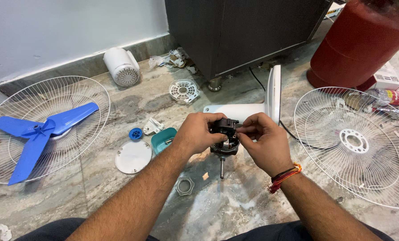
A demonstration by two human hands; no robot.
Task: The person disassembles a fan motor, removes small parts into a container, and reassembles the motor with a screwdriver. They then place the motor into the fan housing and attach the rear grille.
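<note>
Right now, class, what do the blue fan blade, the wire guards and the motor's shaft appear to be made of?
Blue fan blade: probably moulded plastic, with an even colour and soft sheen. Wire guards: likely white-coated metal, made of thin rigid spokes. Shaft on the motor held by the left hand and right hand: apparently bare steel, grey and shiny.

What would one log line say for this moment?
left hand: holds fan motor | right hand: fingers on motor top | shaft down | floor: blue blade
</note>
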